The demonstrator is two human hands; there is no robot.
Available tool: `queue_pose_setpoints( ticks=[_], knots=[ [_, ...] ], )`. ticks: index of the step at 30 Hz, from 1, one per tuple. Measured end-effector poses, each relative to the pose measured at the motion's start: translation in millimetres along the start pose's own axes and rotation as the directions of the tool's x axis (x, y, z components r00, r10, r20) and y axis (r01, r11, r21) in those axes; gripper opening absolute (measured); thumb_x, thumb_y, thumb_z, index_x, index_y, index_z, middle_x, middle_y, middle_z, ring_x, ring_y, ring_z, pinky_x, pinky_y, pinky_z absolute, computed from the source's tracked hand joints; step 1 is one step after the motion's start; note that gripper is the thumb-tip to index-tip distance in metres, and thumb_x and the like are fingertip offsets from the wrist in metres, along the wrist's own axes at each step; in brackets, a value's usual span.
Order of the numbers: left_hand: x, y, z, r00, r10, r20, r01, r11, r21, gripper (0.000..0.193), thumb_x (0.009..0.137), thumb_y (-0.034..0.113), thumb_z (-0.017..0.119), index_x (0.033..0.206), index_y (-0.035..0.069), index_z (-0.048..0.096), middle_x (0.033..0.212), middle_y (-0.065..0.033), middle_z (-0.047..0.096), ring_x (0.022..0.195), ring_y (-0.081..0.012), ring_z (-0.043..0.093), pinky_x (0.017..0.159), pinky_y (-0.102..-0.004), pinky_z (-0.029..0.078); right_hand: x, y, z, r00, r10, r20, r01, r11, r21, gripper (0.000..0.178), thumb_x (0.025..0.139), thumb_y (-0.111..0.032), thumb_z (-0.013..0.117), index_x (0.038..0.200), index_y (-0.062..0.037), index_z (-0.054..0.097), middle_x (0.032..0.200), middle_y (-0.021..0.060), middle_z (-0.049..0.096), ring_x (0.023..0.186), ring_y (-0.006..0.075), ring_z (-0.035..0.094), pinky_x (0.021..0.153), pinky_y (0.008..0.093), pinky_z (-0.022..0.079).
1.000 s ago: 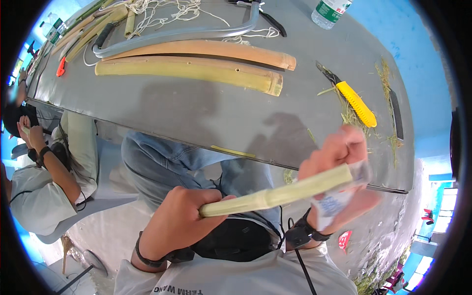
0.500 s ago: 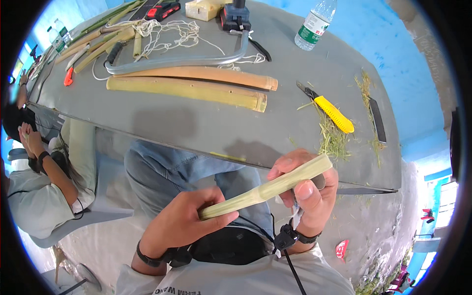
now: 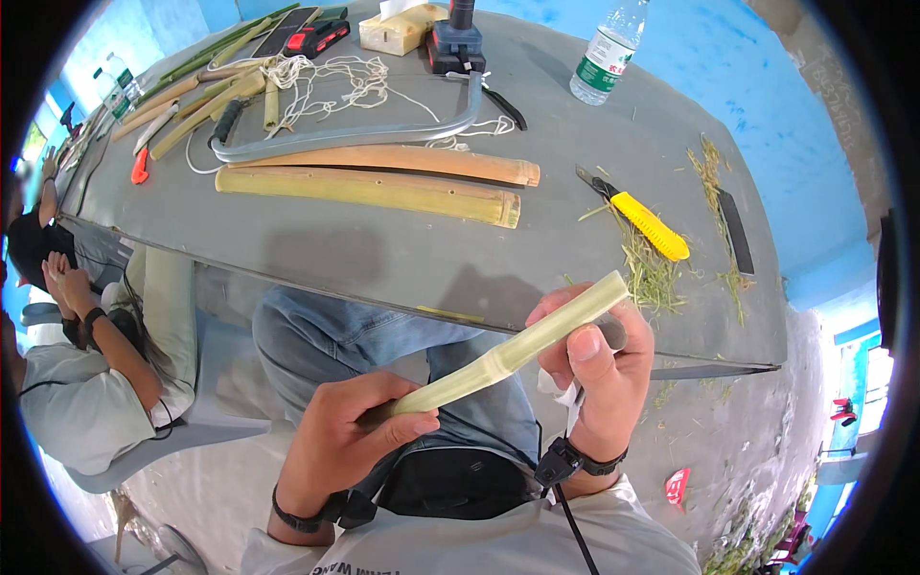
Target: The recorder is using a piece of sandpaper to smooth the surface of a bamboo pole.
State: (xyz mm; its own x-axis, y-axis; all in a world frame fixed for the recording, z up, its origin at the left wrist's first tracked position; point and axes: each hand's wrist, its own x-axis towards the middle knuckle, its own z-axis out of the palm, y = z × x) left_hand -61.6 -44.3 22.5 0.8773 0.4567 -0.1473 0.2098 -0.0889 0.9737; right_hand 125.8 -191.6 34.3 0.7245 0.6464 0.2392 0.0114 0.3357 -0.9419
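Observation:
A pale green bamboo strip (image 3: 498, 362) with a node near its middle slants up to the right in front of my lap. Its lower end sits in my left hand (image 3: 350, 436), which is closed with the thumb along the near side. My right hand (image 3: 604, 369) is closed around the upper part, fingers behind the strip and thumb in front. Between that thumb and fingers shows a small grey piece (image 3: 613, 333), perhaps sandpaper, beside the strip; most of it is hidden. Something white hangs below the right fingers.
The grey table (image 3: 383, 254) bears two bamboo lengths (image 3: 374, 192), a bow saw (image 3: 355, 142), a yellow utility knife (image 3: 650, 225), green shavings (image 3: 654, 278), a dark flat bar (image 3: 735, 232), string (image 3: 335, 86), a cordless tool (image 3: 455, 43) and a water bottle (image 3: 606, 57). Another person (image 3: 91, 383) sits at left.
The strip's upper end has risen and moved slightly left, so it slants more steeply. My left hand has shifted a little left and down. Both hands keep their hold.

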Motion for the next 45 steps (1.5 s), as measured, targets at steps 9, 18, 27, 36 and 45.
queue_pose_setpoints(
  ticks=[9, 18, 27, 36, 45],
  knots=[
    [1, 7, 6, 0.984, 0.159, -0.077, -0.141, 0.970, 0.200, 0.027, 0.078, 0.016, 0.081, 0.095, -0.002, 0.069, 0.073, -0.0072, 0.062, 0.058, -0.0157, 0.053, 0.055, -0.0262, 0.041, -2, 1, -1, 1.000, 0.023, -0.008, -0.023, 0.999, 0.042, 0.027, 0.085, -0.019, 0.077, 0.098, 0.0025, 0.066, 0.096, 0.0106, 0.070, 0.081, 0.0105, 0.060, 0.072, 0.0252, 0.047],
    [5, 1, 16, 0.849, 0.444, -0.285, -0.293, 0.846, 0.445, 0.026, 0.079, 0.009, 0.078, 0.102, 0.001, 0.069, 0.082, -0.0097, 0.062, 0.071, -0.0213, 0.058, 0.061, -0.0288, 0.045, -3, -2, 10, 0.999, -0.016, -0.033, 0.019, 0.996, 0.087, 0.024, 0.084, -0.014, 0.075, 0.099, 0.0034, 0.066, 0.095, 0.0113, 0.069, 0.083, 0.0150, 0.063, 0.072, 0.0263, 0.049],
    [0, 1, 6, 0.936, 0.300, -0.184, -0.229, 0.916, 0.328, 0.022, 0.086, 0.014, 0.072, 0.100, -0.002, 0.067, 0.088, -0.0100, 0.064, 0.079, -0.0223, 0.060, 0.070, -0.0304, 0.048, -4, -5, 9, 0.991, -0.021, -0.130, 0.026, 0.999, 0.039, 0.034, 0.088, -0.024, 0.073, 0.103, 0.0047, 0.063, 0.091, 0.0126, 0.070, 0.069, 0.0084, 0.058, 0.061, 0.0218, 0.045],
    [0, -1, 10, 0.849, 0.447, -0.283, -0.275, 0.830, 0.484, 0.023, 0.079, 0.009, 0.077, 0.099, 0.003, 0.068, 0.091, -0.0061, 0.068, 0.080, -0.0236, 0.059, 0.073, -0.0326, 0.044, -3, -5, 11, 0.990, -0.012, -0.139, 0.016, 1.000, 0.024, 0.033, 0.090, -0.023, 0.071, 0.107, 0.0041, 0.062, 0.091, 0.0130, 0.071, 0.061, 0.0030, 0.050, 0.054, 0.0185, 0.039],
    [-1, -3, 7, 0.873, 0.409, -0.266, -0.279, 0.866, 0.415, 0.023, 0.079, 0.009, 0.077, 0.098, 0.002, 0.068, 0.091, -0.0078, 0.068, 0.080, -0.0231, 0.060, 0.072, -0.0319, 0.046, -4, -7, 10, 0.994, -0.041, -0.102, 0.041, 0.999, -0.007, 0.031, 0.090, -0.019, 0.070, 0.104, 0.0078, 0.065, 0.091, 0.0162, 0.071, 0.078, 0.0175, 0.065, 0.070, 0.0286, 0.051]
  ],
)
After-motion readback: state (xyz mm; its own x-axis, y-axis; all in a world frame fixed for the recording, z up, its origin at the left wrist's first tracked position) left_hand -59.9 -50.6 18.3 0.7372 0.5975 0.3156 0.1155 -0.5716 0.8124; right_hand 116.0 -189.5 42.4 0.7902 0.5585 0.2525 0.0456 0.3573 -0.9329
